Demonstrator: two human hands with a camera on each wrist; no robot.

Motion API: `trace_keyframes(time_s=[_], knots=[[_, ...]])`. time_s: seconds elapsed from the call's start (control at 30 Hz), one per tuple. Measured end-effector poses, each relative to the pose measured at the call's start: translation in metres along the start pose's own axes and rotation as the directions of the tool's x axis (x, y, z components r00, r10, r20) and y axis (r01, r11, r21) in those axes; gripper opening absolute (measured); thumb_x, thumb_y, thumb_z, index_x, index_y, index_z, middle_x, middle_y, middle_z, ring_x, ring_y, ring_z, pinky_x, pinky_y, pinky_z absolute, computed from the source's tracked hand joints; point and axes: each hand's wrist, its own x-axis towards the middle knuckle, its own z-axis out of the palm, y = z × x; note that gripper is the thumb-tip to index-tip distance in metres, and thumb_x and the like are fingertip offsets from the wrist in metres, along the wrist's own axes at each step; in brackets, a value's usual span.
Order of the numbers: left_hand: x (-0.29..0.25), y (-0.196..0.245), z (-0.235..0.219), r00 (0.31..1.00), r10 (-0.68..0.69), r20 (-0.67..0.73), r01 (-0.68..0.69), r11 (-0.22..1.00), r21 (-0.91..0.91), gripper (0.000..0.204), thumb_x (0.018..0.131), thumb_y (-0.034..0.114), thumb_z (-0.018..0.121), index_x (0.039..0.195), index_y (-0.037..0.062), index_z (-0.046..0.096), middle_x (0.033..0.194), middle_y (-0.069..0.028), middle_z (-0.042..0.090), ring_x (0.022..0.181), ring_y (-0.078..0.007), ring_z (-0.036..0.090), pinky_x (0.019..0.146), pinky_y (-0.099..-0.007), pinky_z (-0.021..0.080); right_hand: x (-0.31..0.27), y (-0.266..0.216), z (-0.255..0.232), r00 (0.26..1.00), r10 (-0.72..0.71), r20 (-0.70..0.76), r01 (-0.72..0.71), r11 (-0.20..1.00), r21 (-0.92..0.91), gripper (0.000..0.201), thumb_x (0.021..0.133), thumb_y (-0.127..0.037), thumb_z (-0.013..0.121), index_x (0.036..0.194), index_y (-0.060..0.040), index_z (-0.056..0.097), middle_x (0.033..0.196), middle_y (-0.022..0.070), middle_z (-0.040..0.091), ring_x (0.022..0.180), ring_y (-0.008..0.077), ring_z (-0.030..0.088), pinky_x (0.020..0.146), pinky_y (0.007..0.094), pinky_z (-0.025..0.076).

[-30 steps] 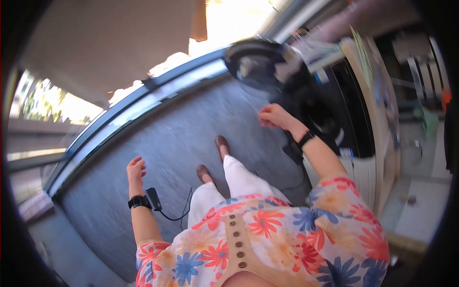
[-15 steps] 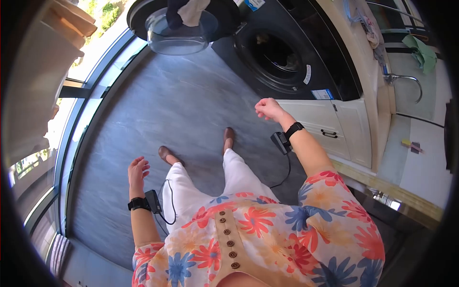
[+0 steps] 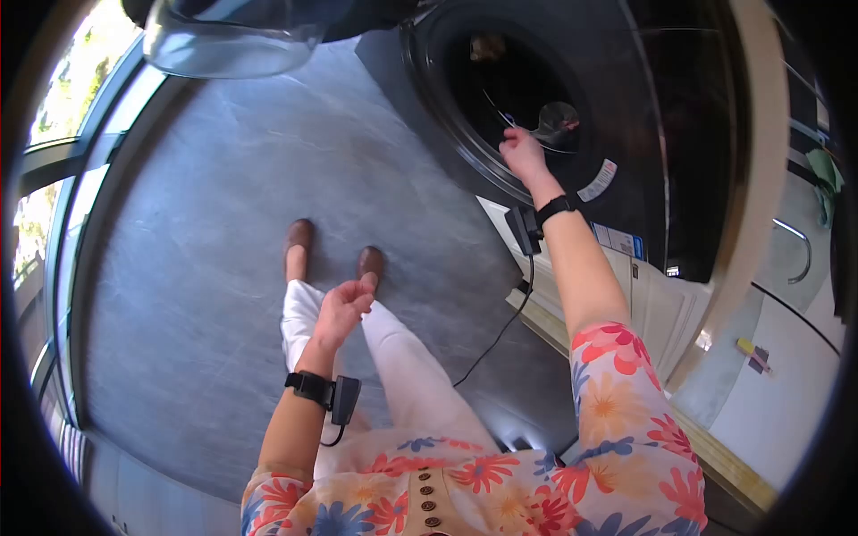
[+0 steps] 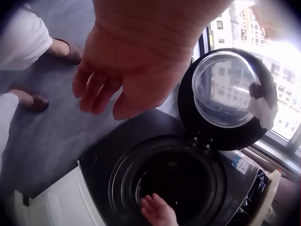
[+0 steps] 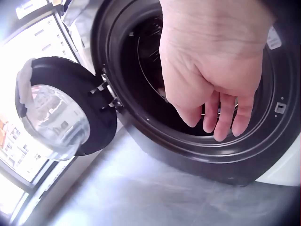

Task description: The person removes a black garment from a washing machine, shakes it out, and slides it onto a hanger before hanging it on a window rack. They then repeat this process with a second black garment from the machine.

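Note:
My right hand [image 3: 525,156] reaches in at the lower rim of a black front-loading washing machine [image 3: 420,116], its fingers loosely bent and holding nothing in the right wrist view [image 5: 214,80]. Behind it is the dark drum opening [image 3: 509,76], with a small brownish thing [image 3: 487,46] deep inside. The round door [image 5: 101,134] with its glass bowl [image 4: 225,89] stands swung wide. A pale cloth [image 4: 263,113] hangs over the door's edge. Lower down, my left hand [image 3: 344,313] hovers in front of my legs, fingers relaxed, with nothing in it.
White cabinet doors [image 3: 657,308] sit below the machine. To the right are a counter [image 3: 769,402], a tap [image 3: 798,250] and a green cloth [image 3: 822,179]. Tall windows line the left over a grey floor [image 3: 206,223]. A cable [image 3: 500,332] hangs from my right wrist device.
I have turned and stepped nearer the washing machine. My right hand has moved from beside it to the drum opening. The left hand has swung inward across my legs.

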Motion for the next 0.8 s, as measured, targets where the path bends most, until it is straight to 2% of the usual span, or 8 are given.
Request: trace_keyframes(time_s=[0.13,0.23,0.43,0.47,0.5,0.63,0.7,0.8], knots=[[0.033,-0.036,0.009,0.999,-0.037,0.039,0.038,0.999,-0.004,0.018,0.077,0.009,0.058,0.093,0.0006,0.059,0.075,0.0004,0.056,0.067,-0.0078,0.050,0.062,-0.0211,0.041,0.059,-0.012,-0.006,0.979,0.010,-0.206,-0.071,0.955,-0.289,0.058,0.075,-0.021,0.060,0.127,-0.0142,0.035,0.113,0.0169,0.052,0.106,0.0338,0.050,0.089,0.0385,0.041],[0.040,-0.040,0.010,0.995,-0.058,0.087,0.056,0.998,0.026,0.017,0.081,0.008,0.056,0.096,0.0024,0.059,0.080,0.0000,0.059,0.071,-0.0075,0.054,0.062,-0.0211,0.042,0.095,-0.008,0.002,0.935,-0.126,-0.331,-0.043,0.887,-0.460,0.063,0.073,-0.021,0.063,0.128,-0.0109,0.033,0.112,0.0178,0.053,0.105,0.0309,0.051,0.089,0.0386,0.041],[0.051,-0.025,0.001,0.992,-0.073,0.102,0.081,0.993,-0.086,0.017,0.081,0.008,0.056,0.098,0.0035,0.058,0.083,-0.0011,0.061,0.073,-0.0081,0.055,0.064,-0.0209,0.042,0.144,0.027,0.012,0.969,-0.010,-0.248,-0.141,0.800,-0.584,0.044,0.075,-0.018,0.059,0.117,-0.0091,0.048,0.111,0.0176,0.053,0.106,0.0311,0.050,0.092,0.0376,0.040],[0.051,-0.023,-0.001,0.991,-0.077,0.105,0.089,0.990,-0.112,0.017,0.082,0.008,0.057,0.098,0.0039,0.058,0.083,-0.0012,0.061,0.073,-0.0083,0.055,0.064,-0.0207,0.042,0.147,0.035,0.017,0.933,-0.117,-0.340,-0.102,0.820,-0.563,0.033,0.073,-0.018,0.059,0.103,-0.0072,0.057,0.100,0.0169,0.059,0.096,0.0299,0.056,0.085,0.0365,0.044],[0.052,-0.020,-0.001,0.991,-0.078,0.108,0.090,0.989,-0.118,0.017,0.082,0.008,0.057,0.098,0.0039,0.058,0.083,-0.0012,0.061,0.073,-0.0083,0.055,0.064,-0.0207,0.042,0.143,0.031,0.015,0.934,-0.119,-0.338,-0.101,0.817,-0.568,0.033,0.073,-0.018,0.059,0.103,-0.0072,0.057,0.100,0.0169,0.059,0.096,0.0299,0.056,0.085,0.0365,0.044],[0.053,-0.011,0.001,0.994,-0.090,0.067,0.099,0.986,-0.136,0.015,0.080,0.006,0.056,0.094,0.0006,0.060,0.073,0.0001,0.057,0.066,-0.0065,0.050,0.062,-0.0196,0.041,0.087,0.018,0.008,0.898,-0.246,-0.366,0.142,0.947,-0.290,0.021,0.064,-0.017,0.060,0.081,-0.0043,0.057,0.069,0.0131,0.059,0.068,0.0288,0.059,0.062,0.0365,0.045],[0.052,-0.007,-0.005,0.995,-0.082,0.061,0.089,0.988,-0.126,0.015,0.080,0.006,0.056,0.094,0.0007,0.060,0.072,0.0001,0.057,0.066,-0.0064,0.049,0.061,-0.0195,0.040,0.049,0.007,0.001,0.931,-0.178,-0.317,0.146,0.982,-0.123,0.017,0.063,-0.014,0.058,0.076,-0.0037,0.054,0.063,0.0143,0.056,0.062,0.0309,0.057,0.058,0.0372,0.044],[0.050,0.003,-0.007,0.996,-0.080,0.047,0.084,0.992,-0.090,0.015,0.080,0.006,0.056,0.093,0.0000,0.059,0.073,0.0000,0.057,0.066,-0.0062,0.050,0.062,-0.0199,0.041,0.002,0.009,-0.005,0.959,-0.078,-0.274,0.081,0.997,0.000,0.016,0.064,-0.013,0.058,0.077,-0.0037,0.054,0.061,0.0084,0.056,0.058,0.0216,0.056,0.056,0.0319,0.044]])
